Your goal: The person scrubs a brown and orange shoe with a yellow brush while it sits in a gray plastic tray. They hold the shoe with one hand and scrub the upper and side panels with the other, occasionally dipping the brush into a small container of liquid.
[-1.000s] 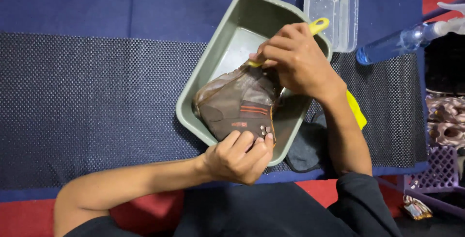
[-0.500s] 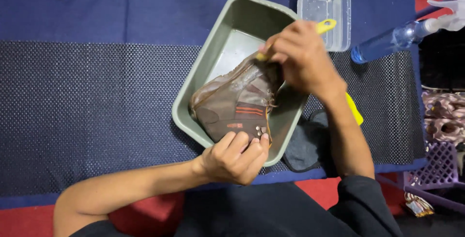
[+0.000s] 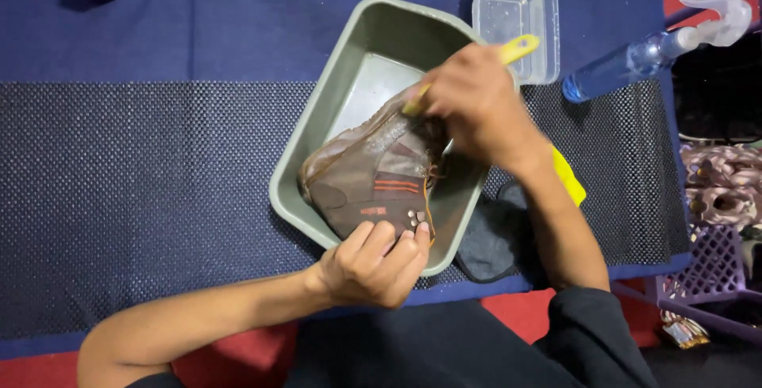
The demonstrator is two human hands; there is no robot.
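A brown shoe (image 3: pixel 369 175) with orange stripes lies on its side in a grey-green rectangular tub (image 3: pixel 349 74). My left hand (image 3: pixel 371 265) grips the shoe's lower edge at the tub's near rim. My right hand (image 3: pixel 476 106) is closed around a yellow-handled brush (image 3: pixel 517 47), whose handle end sticks out past my knuckles. The brush's working end sits against the shoe's upper part, mostly hidden by my fingers.
A clear plastic container (image 3: pixel 514 15) stands just beyond the tub. A blue spray bottle (image 3: pixel 647 56) lies at the right. A dark cloth (image 3: pixel 492 237) and a yellow item (image 3: pixel 568 175) lie under my right forearm. A purple basket (image 3: pixel 714 277) with patterned shoes (image 3: pixel 718 182) sits far right.
My right hand with the brush has shifted slightly up and to the right along the shoe. My left hand keeps its hold on the shoe.
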